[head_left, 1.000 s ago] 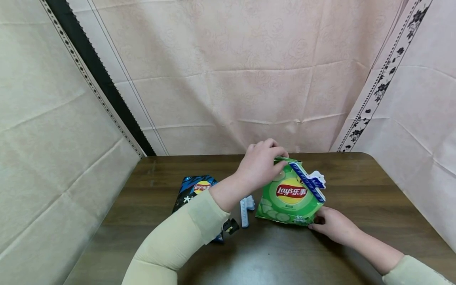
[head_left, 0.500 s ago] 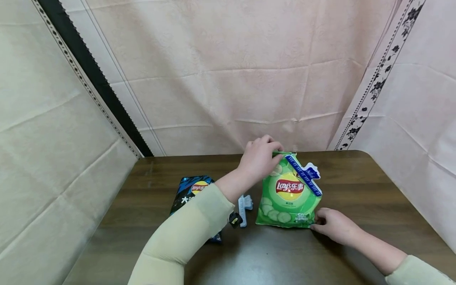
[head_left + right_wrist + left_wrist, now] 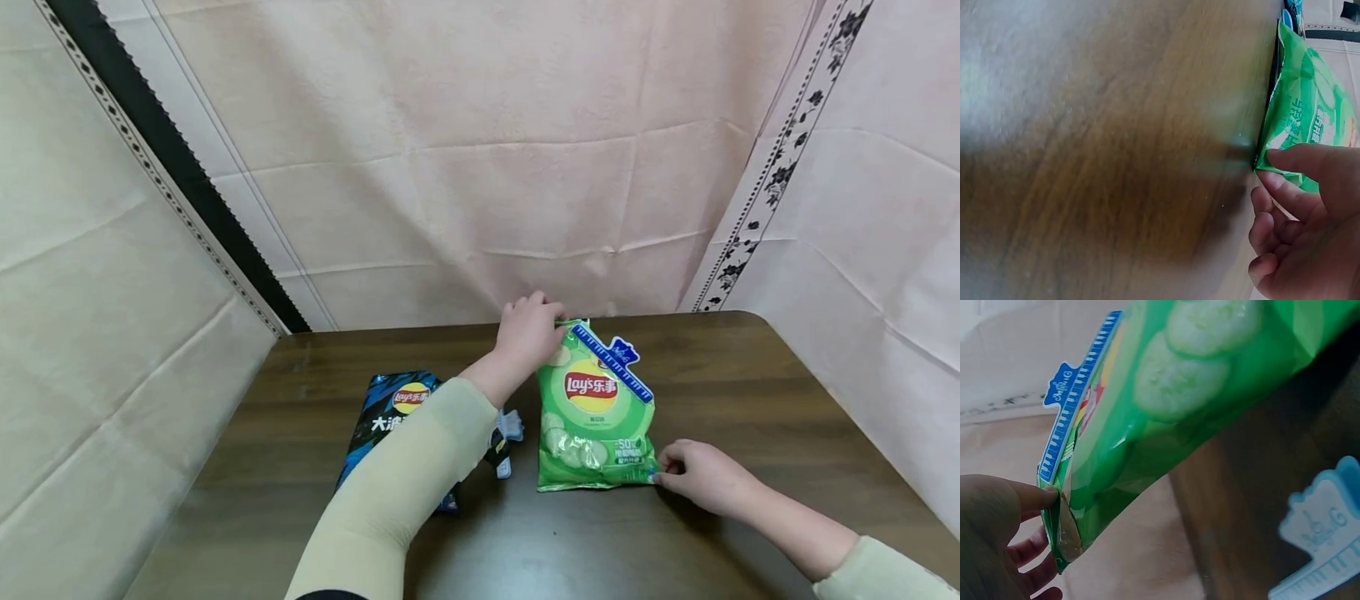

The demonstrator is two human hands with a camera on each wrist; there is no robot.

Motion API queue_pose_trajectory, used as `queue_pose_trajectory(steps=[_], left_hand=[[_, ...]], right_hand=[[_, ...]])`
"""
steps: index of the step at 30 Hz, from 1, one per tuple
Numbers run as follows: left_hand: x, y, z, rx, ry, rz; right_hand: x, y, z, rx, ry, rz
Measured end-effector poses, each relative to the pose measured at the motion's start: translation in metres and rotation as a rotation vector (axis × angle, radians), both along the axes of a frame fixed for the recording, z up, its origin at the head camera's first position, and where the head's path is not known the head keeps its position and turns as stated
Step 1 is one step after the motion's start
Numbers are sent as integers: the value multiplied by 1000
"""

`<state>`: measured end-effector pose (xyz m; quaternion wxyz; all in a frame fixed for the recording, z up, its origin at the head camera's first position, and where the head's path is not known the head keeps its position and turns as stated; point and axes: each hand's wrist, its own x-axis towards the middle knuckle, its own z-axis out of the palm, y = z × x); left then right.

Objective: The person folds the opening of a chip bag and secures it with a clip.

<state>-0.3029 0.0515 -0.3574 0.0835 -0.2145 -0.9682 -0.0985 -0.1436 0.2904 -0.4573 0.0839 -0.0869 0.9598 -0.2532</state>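
A green Lay's chip bag [image 3: 592, 417] stands tilted at the middle right of the table, its printed face toward me. Across its upper right corner sits a dark blue bag clip [image 3: 613, 363] with a piano-key pattern. My left hand [image 3: 528, 333] pinches the bag's top left corner between thumb and fingers; the left wrist view shows the thumb [image 3: 1038, 497] on the folded edge beside the clip. Down at the bag's lower right corner, my right hand [image 3: 697, 475] pinches the edge, with the other fingers curled in the right wrist view.
A black and blue Lay's bag [image 3: 390, 417] lies left of the green one, partly hidden by my left sleeve [image 3: 405, 492]. Between the bags lies a light blue bag clip [image 3: 1319, 534]. Cloth curtains [image 3: 450, 208] hang behind the wooden table [image 3: 750, 392].
The green bag's top has swung left and become more upright, my left hand moving left with it. The right hand keeps its pinch at the lower corner. The view has shifted slightly.
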Motion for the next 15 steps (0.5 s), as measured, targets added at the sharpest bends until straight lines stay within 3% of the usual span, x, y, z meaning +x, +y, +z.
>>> queue_pose_trajectory(steps=[6, 15], left_hand=[[-16, 7, -20, -63, -49, 50], [-33, 15, -51, -212, -92, 69]], right_hand=[[2, -1, 3, 5, -16, -24], [5, 0, 5, 8, -27, -50]])
